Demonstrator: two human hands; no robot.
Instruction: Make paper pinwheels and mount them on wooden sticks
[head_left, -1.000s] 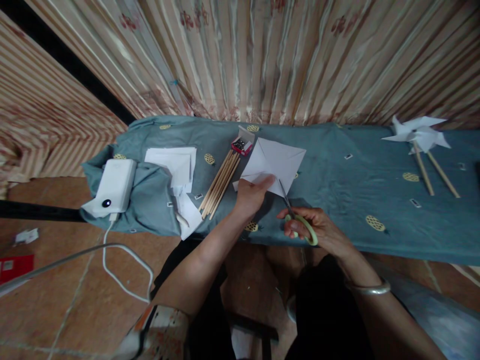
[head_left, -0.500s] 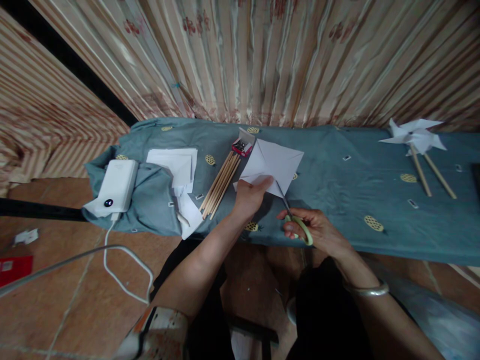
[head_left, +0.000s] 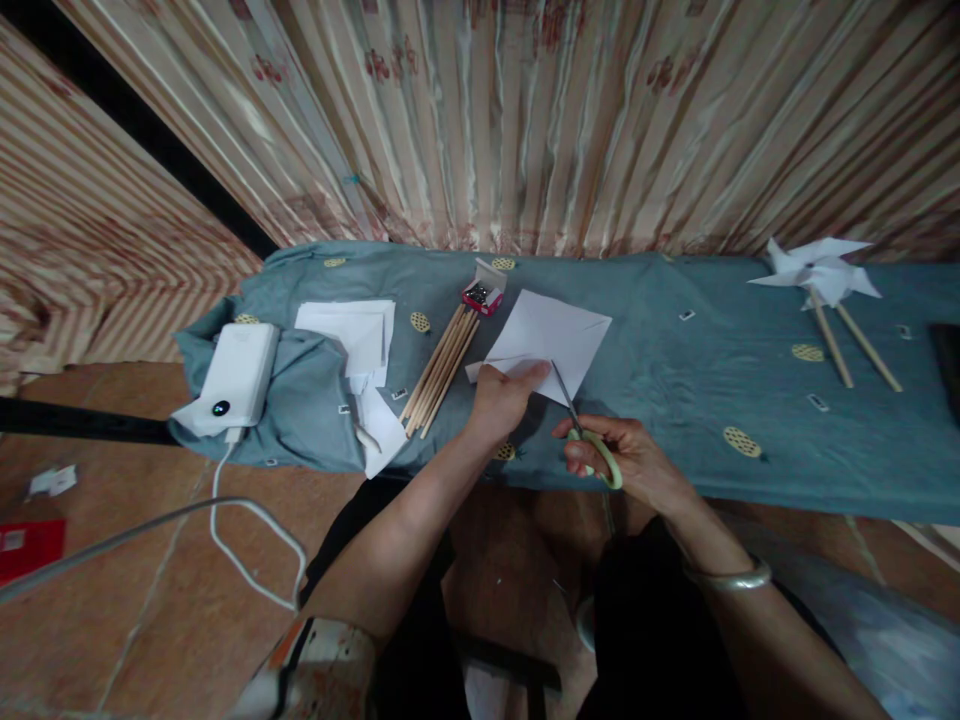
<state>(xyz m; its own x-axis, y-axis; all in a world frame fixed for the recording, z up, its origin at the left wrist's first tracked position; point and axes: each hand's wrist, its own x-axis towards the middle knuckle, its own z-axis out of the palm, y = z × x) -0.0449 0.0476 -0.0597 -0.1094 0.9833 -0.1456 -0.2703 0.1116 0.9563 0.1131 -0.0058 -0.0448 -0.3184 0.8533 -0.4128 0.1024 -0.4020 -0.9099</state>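
A white square sheet of paper with crease lines is pinched at its near side by my left hand, thumb on top. My right hand grips the pale green handles of a pair of scissors. The dark blades point away from me and lie at the sheet's near right edge, just right of my left thumb. Beyond the paper's left corner stands a small red open box of dark pins or tacks. Several wooden sticks lie side by side left of my left hand.
On the teal cloth at the right lie paper pinwheels with wooden sticks. White paper pieces are piled at the left, beside a white power bank with a cable. A pleated curtain hangs behind the cloth-covered surface.
The paper has shifted slightly toward me and turned a little under my left hand. The scissors stay at its near right edge, and the view has moved slightly.
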